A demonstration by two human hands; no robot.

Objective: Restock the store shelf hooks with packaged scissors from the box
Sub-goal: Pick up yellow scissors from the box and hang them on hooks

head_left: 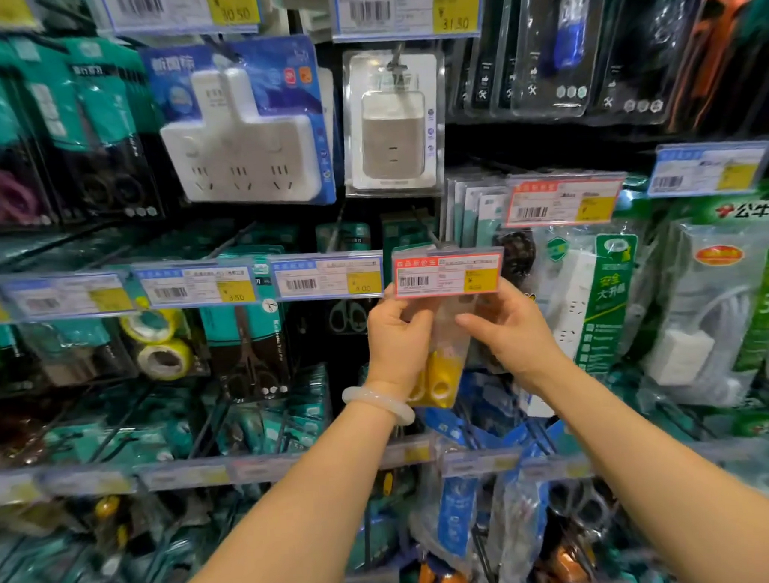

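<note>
Far left: teal-carded scissors packs (98, 128) are hung in rows on the upper hooks; rolls of tape (160, 347) are seen below the price rail.

Upper centre: a white three-way socket adapter (241, 134) in a blue card, with a smaller boxed plug (394, 126) just beside it on the right.

Centre: the left hand (396, 335), a pale bangle (379, 403) at its wrist, is curled round the left edge of a clear packet of yellow-handled scissors (440, 368). The packet is held upright, its top hidden behind a red-bordered price tag (448, 275); whether its hanging hole is on the hook cannot be told.

Right of centre: the right hand (514, 333) pinches the packet's right edge near the top, fingers bent.

Far right: white power strips in green packaging (597, 307) are hung.

Handling, as judged: the packet is light, its film thin, pliable and somewhat slippery, stiffened only by the scissors inside. Hold is best taken at both upper edges beside the hole, so the top is kept flat for the hook.
</note>
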